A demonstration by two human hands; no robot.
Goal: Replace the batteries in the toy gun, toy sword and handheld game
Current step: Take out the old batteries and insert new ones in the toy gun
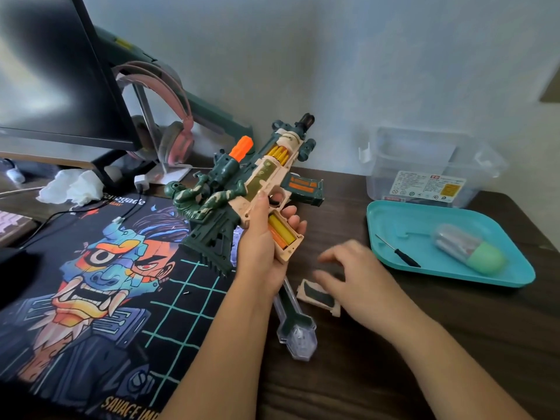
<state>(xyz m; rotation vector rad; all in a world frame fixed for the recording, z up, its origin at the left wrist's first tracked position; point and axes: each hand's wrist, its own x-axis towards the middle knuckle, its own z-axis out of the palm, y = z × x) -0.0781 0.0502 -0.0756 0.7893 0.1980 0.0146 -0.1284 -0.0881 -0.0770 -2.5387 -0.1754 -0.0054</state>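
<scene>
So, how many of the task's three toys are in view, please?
2: the gun in the left hand, and the sword on the table beneath that arm. The handheld game may be hidden.

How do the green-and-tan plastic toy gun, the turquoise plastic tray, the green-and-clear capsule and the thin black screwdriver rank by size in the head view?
1. Toy gun and turquoise tray: alike; the gun is held nearer the camera, so unranked.
2. Capsule.
3. Black screwdriver.

Wooden surface point(394, 374) bearing: printed desk mat point(91, 283), left of the left hand point(260, 247); tan battery cover point(318, 297), just beside the right hand point(354, 277); clear toy sword point(295, 328), between the wrists; teal tray point(394, 219), beyond the right hand.
</scene>
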